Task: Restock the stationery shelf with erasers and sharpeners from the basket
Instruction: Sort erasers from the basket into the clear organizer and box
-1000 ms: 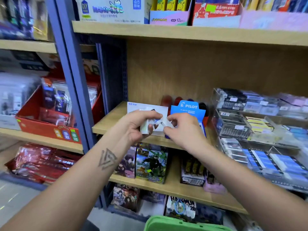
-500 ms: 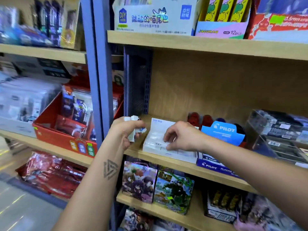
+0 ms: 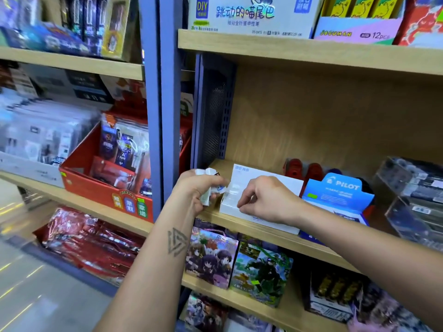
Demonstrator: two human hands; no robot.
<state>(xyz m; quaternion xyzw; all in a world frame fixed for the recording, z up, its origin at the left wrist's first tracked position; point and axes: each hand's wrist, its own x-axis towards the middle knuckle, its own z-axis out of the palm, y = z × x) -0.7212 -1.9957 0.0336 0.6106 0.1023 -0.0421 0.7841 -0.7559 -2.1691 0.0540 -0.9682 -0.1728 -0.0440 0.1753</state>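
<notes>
My left hand (image 3: 199,190) grips a small bunch of white wrapped erasers (image 3: 208,197) at the left end of the wooden middle shelf (image 3: 268,232). A white display box (image 3: 242,209) with an upright back flap stands on that shelf. My right hand (image 3: 266,200) sits over the box's open tray with fingers curled down into it; whether they pinch an eraser is hidden. A blue PILOT display box (image 3: 340,195) stands right of the white one. The basket is out of view.
Red and dark sharpener-like items (image 3: 304,170) stand behind the boxes. Clear acrylic bins (image 3: 412,195) fill the shelf's right side. A blue metal upright (image 3: 158,99) divides this bay from the left bay with a red carton (image 3: 105,185). Boxed goods sit on the shelves above and below.
The view shifted left and up, dropping the green basket out of sight. My right hand went from meeting my left hand down into the white box; my left hand keeps holding erasers.
</notes>
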